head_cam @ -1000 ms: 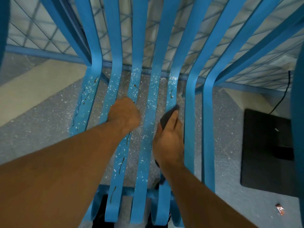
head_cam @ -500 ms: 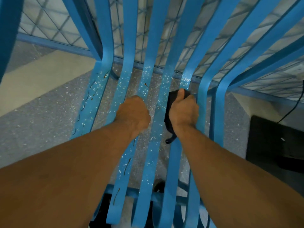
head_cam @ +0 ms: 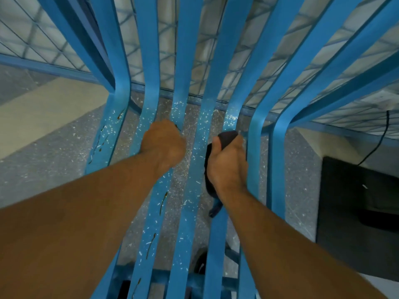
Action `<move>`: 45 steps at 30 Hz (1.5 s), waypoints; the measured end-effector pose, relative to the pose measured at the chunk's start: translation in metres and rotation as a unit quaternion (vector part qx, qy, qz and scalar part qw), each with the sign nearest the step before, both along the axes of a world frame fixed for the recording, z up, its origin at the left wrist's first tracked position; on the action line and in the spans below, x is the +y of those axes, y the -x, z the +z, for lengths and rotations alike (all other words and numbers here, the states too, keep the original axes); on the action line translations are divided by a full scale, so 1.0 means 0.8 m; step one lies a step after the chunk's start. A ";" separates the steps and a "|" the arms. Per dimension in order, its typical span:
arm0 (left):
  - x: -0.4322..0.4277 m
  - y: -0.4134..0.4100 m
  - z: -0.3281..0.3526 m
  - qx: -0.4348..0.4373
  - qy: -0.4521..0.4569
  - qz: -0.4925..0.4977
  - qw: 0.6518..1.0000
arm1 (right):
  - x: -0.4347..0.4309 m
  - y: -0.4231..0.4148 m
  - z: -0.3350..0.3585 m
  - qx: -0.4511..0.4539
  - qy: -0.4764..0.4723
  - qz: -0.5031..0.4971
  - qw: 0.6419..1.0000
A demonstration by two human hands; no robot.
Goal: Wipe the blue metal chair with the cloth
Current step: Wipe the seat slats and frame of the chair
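Because right hand (head_cam: 228, 162) wraps it, cloth (head_cam: 226, 135) barely shows.

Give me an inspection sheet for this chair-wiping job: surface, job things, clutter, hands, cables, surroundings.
Surface: blue metal chair slats, dotted with white specks and brown streaks.
Job's things: dark cloth, against a slat.
Clutter: nothing seen.
Grippers: left hand grips a slat; right hand holds the cloth.
Cables: black cable, running toward the black mat.
Surroundings: speckled grey floor, wire mesh behind.
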State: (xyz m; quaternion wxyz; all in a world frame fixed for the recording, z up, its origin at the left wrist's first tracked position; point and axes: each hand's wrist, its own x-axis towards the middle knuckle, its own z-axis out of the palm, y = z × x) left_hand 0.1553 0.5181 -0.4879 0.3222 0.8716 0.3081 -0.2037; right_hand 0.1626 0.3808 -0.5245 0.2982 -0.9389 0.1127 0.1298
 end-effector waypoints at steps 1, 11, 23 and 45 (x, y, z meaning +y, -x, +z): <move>0.000 0.001 0.000 0.002 0.001 -0.003 1.000 | 0.004 -0.016 -0.001 0.003 -0.005 -0.008 1.000; -0.002 -0.003 -0.001 0.007 0.001 -0.001 1.000 | 0.017 -0.079 0.002 -0.143 -0.057 -0.037 0.987; -0.002 -0.006 0.005 0.033 0.003 0.001 0.999 | 0.008 -0.047 0.007 0.022 0.017 -0.116 0.993; -0.001 -0.005 0.000 0.033 -0.002 -0.001 0.999 | 0.029 -0.111 -0.013 -0.178 -0.104 -0.027 0.978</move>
